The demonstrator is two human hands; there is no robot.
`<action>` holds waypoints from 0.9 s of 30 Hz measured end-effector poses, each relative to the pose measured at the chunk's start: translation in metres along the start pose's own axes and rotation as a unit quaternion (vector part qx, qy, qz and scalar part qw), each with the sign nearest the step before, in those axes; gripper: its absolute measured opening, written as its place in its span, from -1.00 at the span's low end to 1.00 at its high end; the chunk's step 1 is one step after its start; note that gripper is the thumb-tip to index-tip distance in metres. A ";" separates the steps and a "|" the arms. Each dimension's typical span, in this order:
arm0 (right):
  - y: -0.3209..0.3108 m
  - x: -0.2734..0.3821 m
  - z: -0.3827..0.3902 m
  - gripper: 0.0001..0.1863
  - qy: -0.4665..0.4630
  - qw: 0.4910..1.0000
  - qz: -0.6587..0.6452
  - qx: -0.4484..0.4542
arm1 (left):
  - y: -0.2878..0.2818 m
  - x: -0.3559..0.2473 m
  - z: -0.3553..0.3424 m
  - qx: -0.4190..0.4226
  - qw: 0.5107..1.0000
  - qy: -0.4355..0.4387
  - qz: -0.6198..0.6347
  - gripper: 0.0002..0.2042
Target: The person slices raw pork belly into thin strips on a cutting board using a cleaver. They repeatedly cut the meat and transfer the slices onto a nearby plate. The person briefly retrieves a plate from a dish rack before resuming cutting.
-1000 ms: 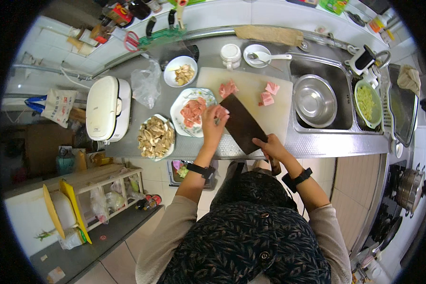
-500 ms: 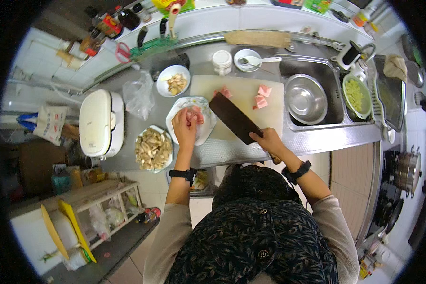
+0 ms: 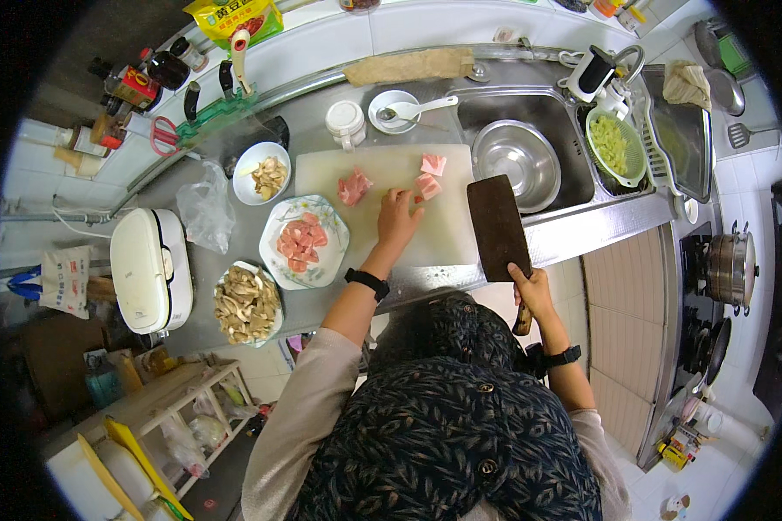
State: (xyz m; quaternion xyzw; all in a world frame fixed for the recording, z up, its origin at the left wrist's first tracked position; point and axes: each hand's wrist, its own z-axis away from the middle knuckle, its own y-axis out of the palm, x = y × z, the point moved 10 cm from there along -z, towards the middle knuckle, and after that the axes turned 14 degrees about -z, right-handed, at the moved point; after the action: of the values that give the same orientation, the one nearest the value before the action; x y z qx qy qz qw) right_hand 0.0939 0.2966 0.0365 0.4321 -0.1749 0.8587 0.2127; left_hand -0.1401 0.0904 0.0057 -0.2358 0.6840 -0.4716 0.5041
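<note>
While right hand (image 3: 534, 292) grips cleaver (image 3: 504, 245), blade (image 3: 497, 226) points forward, axis leaning left; left hand (image 3: 397, 220) half-curled, hold unclear.

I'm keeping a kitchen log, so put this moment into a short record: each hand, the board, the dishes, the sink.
left hand: fingers low over the board; whether they pinch anything is unclear
right hand: grips the cleaver by its handle, near the board's right edge
board: pieces of raw meat
patterned plate: cut raw meat
dish left of plate: mushroom pieces
white bowl: pale chopped pieces
sink: metal bowl
</note>
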 end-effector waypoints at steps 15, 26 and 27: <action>0.034 0.041 -0.031 -0.54 -0.100 0.976 0.150 0.121 | -0.053 0.034 0.038 -0.143 0.977 -0.087 0.134 -0.90; 0.041 0.032 -0.053 -0.53 -0.068 0.978 0.163 0.115 | -0.155 0.101 0.084 -0.263 0.943 -0.086 -0.184 -0.70; 0.035 0.034 -0.053 -0.53 -0.078 0.983 0.130 0.102 | -0.142 0.090 0.077 -0.239 0.958 -0.066 -0.145 -0.69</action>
State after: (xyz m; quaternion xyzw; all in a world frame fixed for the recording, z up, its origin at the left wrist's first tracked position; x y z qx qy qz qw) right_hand 0.0222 0.3003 0.0303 0.4905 -0.1576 0.8561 0.0400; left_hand -0.1255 -0.0762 0.0853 -0.4766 0.7004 -0.3462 0.4030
